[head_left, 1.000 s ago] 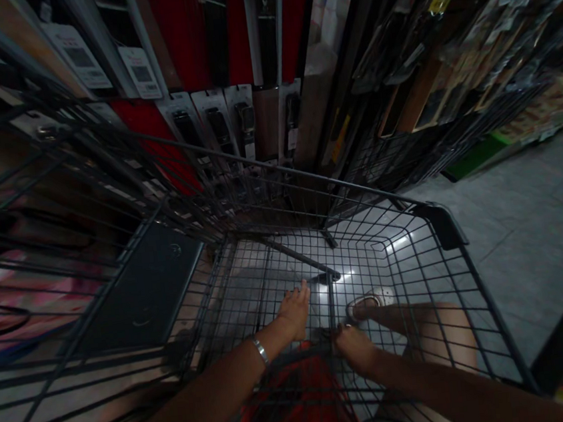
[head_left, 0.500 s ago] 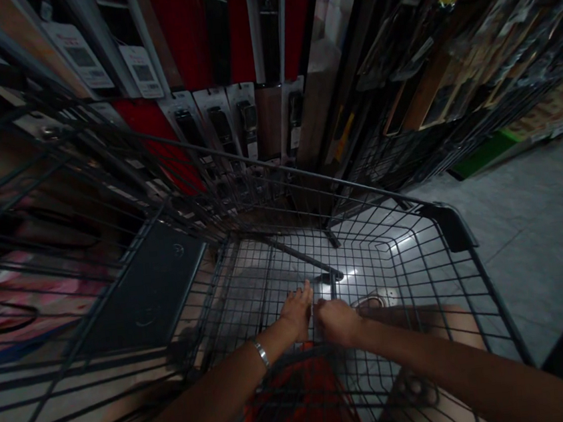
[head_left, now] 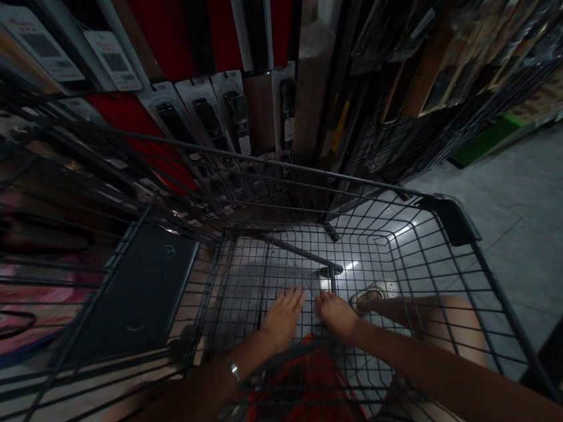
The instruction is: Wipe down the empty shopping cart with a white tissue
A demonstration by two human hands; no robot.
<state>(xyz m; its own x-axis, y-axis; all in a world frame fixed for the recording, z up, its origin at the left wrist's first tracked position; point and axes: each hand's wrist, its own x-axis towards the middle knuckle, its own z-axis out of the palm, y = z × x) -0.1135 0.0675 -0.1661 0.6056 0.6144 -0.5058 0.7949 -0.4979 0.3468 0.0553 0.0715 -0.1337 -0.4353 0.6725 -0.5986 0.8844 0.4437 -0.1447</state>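
Observation:
Both my hands are over the wire basket of a dark shopping cart [head_left: 494, 289]. My left hand [head_left: 283, 317] is palm down with its fingers stretched forward, and a silver bracelet [head_left: 234, 369] circles that wrist. Close by on the right, my right hand [head_left: 337, 315] has its fingers loosely bent, a small gap from the left one. Nothing shows in either hand; whether they touch the mesh is hard to tell. Below my wrists lies a red-orange item [head_left: 313, 395], partly covered by wires and my arms.
Packaged goods with black parts [head_left: 207, 118] hang on a rack beyond the cart. Wooden items in clear wrapping [head_left: 432, 84] hang at the right. A dark panel [head_left: 148, 285] is on the cart's left side, beside a pink bag [head_left: 29, 301]. Grey tiled floor [head_left: 517, 206] extends right.
My left hand has moved slightly left and flattened, its fingers stretched out. My right hand has loosened from a fist. The view has shifted slightly, and the rack appears higher.

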